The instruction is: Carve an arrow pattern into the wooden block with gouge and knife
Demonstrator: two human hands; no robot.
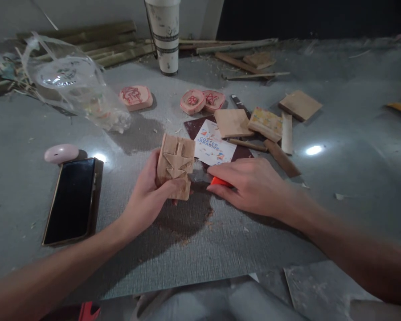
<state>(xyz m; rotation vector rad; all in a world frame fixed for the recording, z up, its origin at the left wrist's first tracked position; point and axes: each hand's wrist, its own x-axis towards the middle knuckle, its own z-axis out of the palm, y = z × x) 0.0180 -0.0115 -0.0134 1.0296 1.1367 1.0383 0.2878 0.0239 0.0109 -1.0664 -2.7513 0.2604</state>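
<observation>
A small wooden block (177,162) with a star-like shape carved in relief is tilted up in my left hand (153,180), the thumb lying across its lower face. Its lower right edge has a notch. To the right, my right hand (250,185) is closed around an orange-handled tool (221,181); the rest of that tool is hidden, so I cannot tell its kind. The tool is apart from the block. Beneath both hands, wood crumbs (209,218) lie on the grey table (147,263).
A phone (71,200) and pink oval case (62,153) lie left, near a clear plastic bag (70,84). Beyond are red-marked wooden pieces (135,97), a tall cup (165,40) and bamboo strips (113,49). Sandpaper (212,145) and wooden blocks (233,123) lie behind my right hand.
</observation>
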